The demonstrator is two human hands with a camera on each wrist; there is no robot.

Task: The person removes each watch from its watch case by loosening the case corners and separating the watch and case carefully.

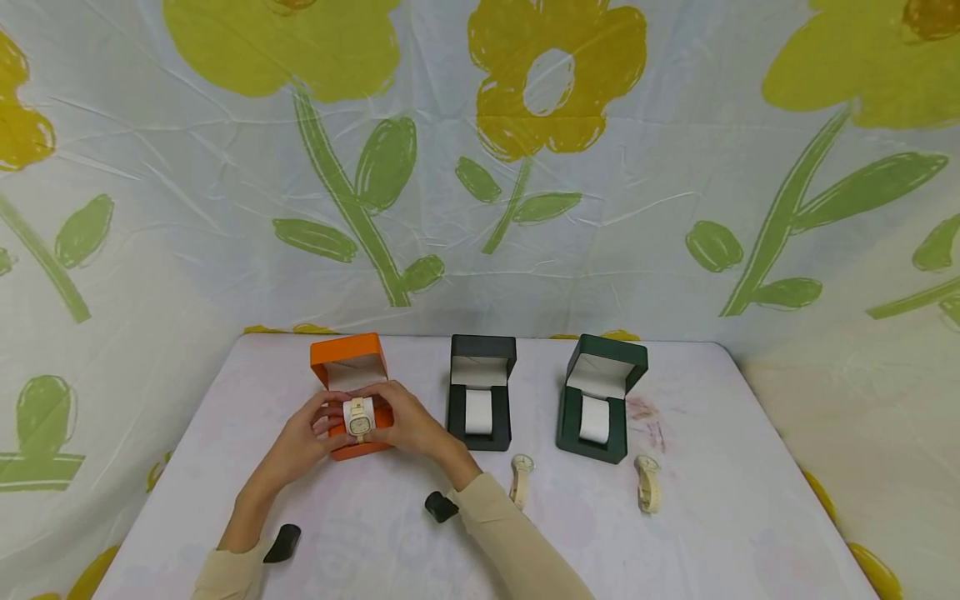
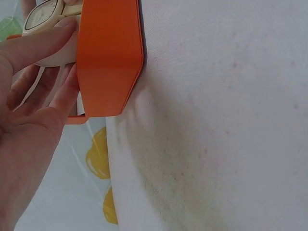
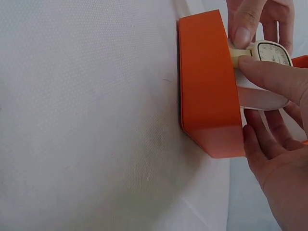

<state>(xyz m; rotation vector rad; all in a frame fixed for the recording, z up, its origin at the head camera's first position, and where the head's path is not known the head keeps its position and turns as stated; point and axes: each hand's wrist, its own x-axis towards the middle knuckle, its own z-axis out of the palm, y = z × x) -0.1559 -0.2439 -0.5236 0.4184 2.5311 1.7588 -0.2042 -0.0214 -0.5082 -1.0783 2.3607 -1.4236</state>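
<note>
A cream wristwatch (image 1: 360, 424) with a squarish dial is wrapped round a white watch cushion (image 3: 262, 98). Both hands hold it over the orange watch box (image 1: 349, 347), whose lid is raised. The left hand (image 1: 303, 437) grips the left side, its thumb at the strap below the dial and its fingers round the cushion. From the other side the right hand (image 1: 412, 421) holds the cushion, with its thumb on the strap close to the left thumb. The box's front wall (image 2: 111, 57) hides the lower part of the cushion in the left wrist view.
A black watch box (image 1: 456, 417) and a dark green one (image 1: 570, 417), each lidded open with a white cushion inside, stand right of the orange box. Two cream watches lie in front: one round-faced watch (image 1: 521, 475) near the right forearm, another watch (image 1: 648, 485) further right.
</note>
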